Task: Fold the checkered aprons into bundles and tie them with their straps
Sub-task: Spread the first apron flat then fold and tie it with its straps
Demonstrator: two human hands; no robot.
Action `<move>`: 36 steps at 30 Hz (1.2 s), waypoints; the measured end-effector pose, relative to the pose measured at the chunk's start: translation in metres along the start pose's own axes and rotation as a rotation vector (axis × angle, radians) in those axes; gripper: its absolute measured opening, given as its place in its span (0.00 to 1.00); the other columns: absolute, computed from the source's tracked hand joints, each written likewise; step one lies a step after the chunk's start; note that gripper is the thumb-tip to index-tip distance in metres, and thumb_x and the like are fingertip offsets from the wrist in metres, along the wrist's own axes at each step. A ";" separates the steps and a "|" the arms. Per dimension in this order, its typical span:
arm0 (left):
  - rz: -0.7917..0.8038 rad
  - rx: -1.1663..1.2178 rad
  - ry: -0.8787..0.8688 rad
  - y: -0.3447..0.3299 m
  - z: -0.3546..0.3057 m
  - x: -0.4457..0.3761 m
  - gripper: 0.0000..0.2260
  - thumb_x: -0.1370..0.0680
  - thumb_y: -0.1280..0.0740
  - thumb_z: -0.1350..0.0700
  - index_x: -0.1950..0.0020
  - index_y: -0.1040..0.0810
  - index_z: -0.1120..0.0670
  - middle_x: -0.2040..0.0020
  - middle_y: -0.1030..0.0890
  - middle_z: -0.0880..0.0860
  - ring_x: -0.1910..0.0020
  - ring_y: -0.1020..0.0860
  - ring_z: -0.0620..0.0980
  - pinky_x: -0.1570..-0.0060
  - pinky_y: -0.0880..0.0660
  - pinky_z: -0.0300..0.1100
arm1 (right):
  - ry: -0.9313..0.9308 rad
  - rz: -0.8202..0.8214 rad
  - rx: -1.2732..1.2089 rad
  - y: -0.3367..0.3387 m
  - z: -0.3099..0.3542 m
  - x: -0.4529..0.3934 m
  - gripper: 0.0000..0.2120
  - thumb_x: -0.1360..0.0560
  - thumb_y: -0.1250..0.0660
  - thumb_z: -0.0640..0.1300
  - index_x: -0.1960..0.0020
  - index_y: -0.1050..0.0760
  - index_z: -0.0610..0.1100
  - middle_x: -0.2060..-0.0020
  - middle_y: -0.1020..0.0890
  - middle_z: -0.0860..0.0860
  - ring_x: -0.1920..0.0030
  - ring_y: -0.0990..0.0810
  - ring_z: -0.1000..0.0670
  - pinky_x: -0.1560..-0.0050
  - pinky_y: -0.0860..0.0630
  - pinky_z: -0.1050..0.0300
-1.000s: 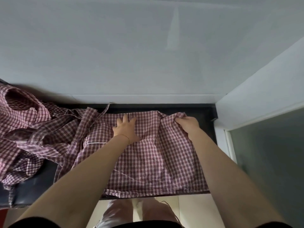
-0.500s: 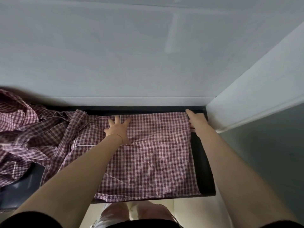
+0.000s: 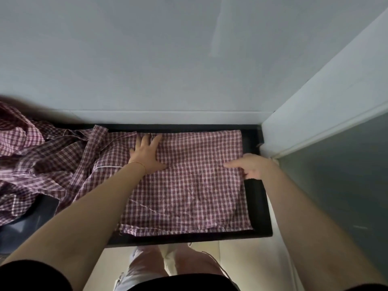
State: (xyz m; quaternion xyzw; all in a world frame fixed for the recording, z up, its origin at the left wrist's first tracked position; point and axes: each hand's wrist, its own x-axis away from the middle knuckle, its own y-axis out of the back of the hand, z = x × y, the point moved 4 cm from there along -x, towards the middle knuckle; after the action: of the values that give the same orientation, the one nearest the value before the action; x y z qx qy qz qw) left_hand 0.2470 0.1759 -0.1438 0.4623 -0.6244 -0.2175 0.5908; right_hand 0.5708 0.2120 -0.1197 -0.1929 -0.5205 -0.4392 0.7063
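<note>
Head view, looking down. Checkered apron (image 3: 189, 185) lay spread flat on black table (image 3: 257, 206), against grey wall (image 3: 168, 59). My left hand (image 3: 147, 155) pressed flat on apron's far left part, fingers straight and slightly spread, thin bracelet (image 3: 139, 164) at wrist. My right hand (image 3: 249, 165) sat at apron's right edge, forefinger extended leftward over cloth, remaining fingers curled at edge; whether they pinched fabric, could not tell. Heap of further checkered aprons (image 3: 35, 160) lay crumpled at left, touching spread apron.
</note>
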 end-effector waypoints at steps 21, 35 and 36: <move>0.096 -0.219 -0.092 -0.052 -0.033 0.073 0.47 0.28 0.27 0.39 0.19 0.54 0.48 0.19 0.54 0.60 0.20 0.55 0.61 0.23 0.52 0.59 | -0.236 -0.120 0.643 -0.020 -0.092 0.060 0.09 0.24 0.27 0.41 0.54 0.27 0.41 0.59 0.20 0.46 0.65 0.21 0.51 0.63 0.26 0.58; 0.234 0.399 0.216 -0.036 0.038 0.150 0.17 0.19 0.38 0.51 0.63 0.20 0.58 0.69 0.18 0.51 0.73 0.23 0.47 0.72 0.27 0.39 | 0.479 -0.393 0.904 -0.166 -0.046 0.048 0.20 0.25 0.29 0.52 0.36 0.29 0.50 0.37 0.29 0.47 0.38 0.28 0.47 0.37 0.26 0.49; 0.314 0.484 0.266 -0.043 0.050 0.156 0.19 0.19 0.39 0.50 0.62 0.19 0.59 0.69 0.17 0.52 0.75 0.24 0.47 0.73 0.28 0.37 | 0.461 -0.407 0.917 -0.177 -0.045 0.049 0.25 0.26 0.29 0.55 0.32 0.32 0.51 0.33 0.31 0.46 0.33 0.31 0.45 0.34 0.28 0.46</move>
State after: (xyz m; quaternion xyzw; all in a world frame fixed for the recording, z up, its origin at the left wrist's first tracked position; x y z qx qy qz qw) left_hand 0.2332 0.0114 -0.1051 0.5119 -0.6391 0.0934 0.5664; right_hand 0.4543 0.0624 -0.1253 0.3402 -0.5173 -0.3263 0.7143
